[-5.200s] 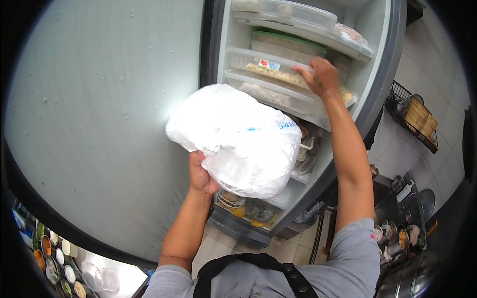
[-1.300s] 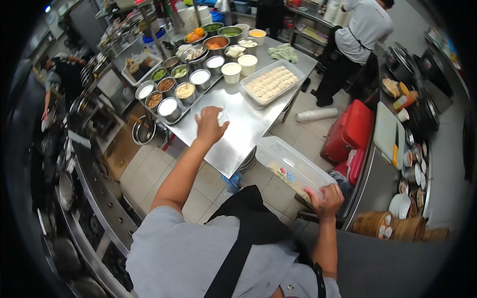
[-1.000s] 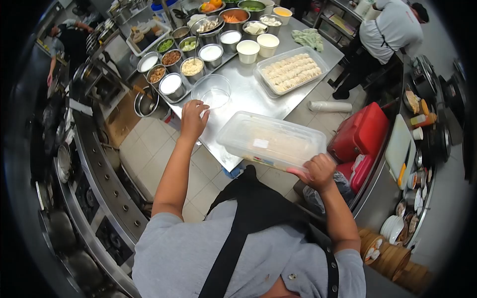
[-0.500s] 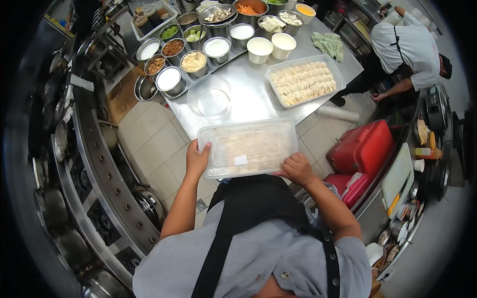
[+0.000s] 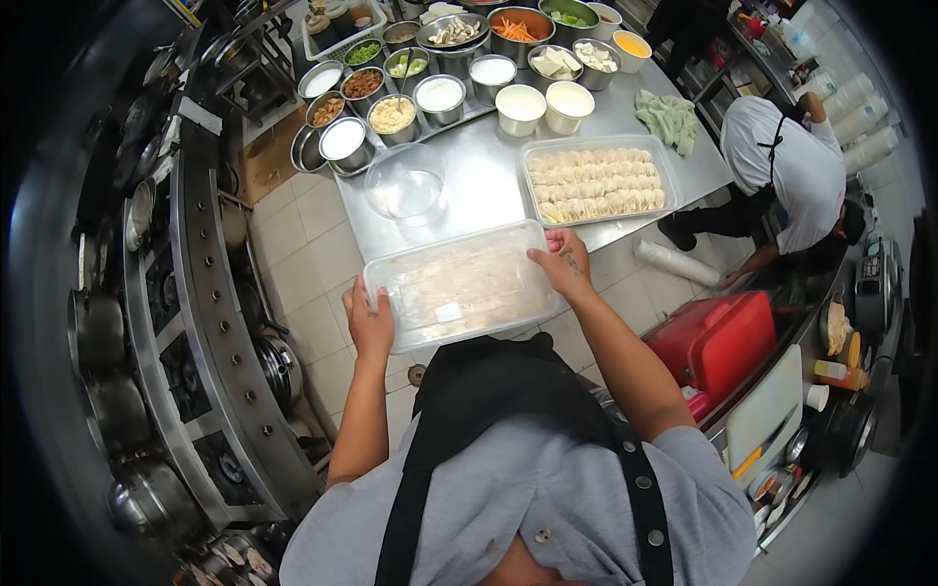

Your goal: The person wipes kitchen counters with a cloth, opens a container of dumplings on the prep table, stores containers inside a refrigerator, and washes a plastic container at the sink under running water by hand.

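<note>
A lidded clear plastic container (image 5: 459, 283), with pale contents and a small white label, is held between my two hands in front of the apron. My left hand (image 5: 371, 320) grips its left end, thumb on top. Near the upper right corner, my right hand (image 5: 564, 262) is closed on the rim. Just beyond it stands the steel table (image 5: 474, 176). On the table are an empty round clear plastic bowl (image 5: 407, 186) and, to the right, a clear tray (image 5: 672, 195) with rows of dumplings.
Several steel pots and white tubs (image 5: 520, 109) of ingredients fill the table's far side, near a green cloth (image 5: 666, 122). A co-worker (image 5: 787, 166) bends at the right, above a red cooler (image 5: 718, 342). A stove (image 5: 210, 361) runs along the left.
The lidded container came from the fridge to the table's front edge. My left hand, free a second ago, now holds it too. My right hand has shifted up to its far corner.
</note>
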Available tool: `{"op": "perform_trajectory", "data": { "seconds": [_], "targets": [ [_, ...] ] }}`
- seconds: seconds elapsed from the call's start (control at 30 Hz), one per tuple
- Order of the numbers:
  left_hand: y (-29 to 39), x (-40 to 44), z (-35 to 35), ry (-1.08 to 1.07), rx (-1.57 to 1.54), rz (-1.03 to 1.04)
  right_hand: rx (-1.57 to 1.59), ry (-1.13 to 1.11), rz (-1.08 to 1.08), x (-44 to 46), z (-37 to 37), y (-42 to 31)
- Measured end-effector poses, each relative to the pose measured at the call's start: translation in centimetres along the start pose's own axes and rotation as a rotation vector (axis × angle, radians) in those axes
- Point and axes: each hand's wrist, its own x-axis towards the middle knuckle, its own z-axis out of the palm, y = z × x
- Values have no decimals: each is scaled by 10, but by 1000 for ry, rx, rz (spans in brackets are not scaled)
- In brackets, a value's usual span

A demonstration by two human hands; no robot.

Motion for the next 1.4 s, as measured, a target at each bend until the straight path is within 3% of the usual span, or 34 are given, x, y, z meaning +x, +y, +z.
{"op": "perform_trajectory", "data": {
  "seconds": [0.13,0.23,0.37,0.47,0.67,1.07,1.4],
  "targets": [
    [56,-12,-2,51,326,113,84,-75,162,12,1,-1],
    [85,-20,7,-161,508,135,-5,-126,231,15,-1,-7],
    [102,-22,15,-381,558,131,-109,-121,232,13,-2,-10],
    [105,-18,14,-424,571,122,-134,-101,237,11,-1,-12],
    [100,-16,18,-432,575,166,-31,-175,275,17,-2,-8],
    [108,-9,17,-495,635,158,-140,-138,336,1,-1,-27],
    [98,-12,24,-446,639,178,-163,-96,241,-10,-7,-33]
  ]
}}
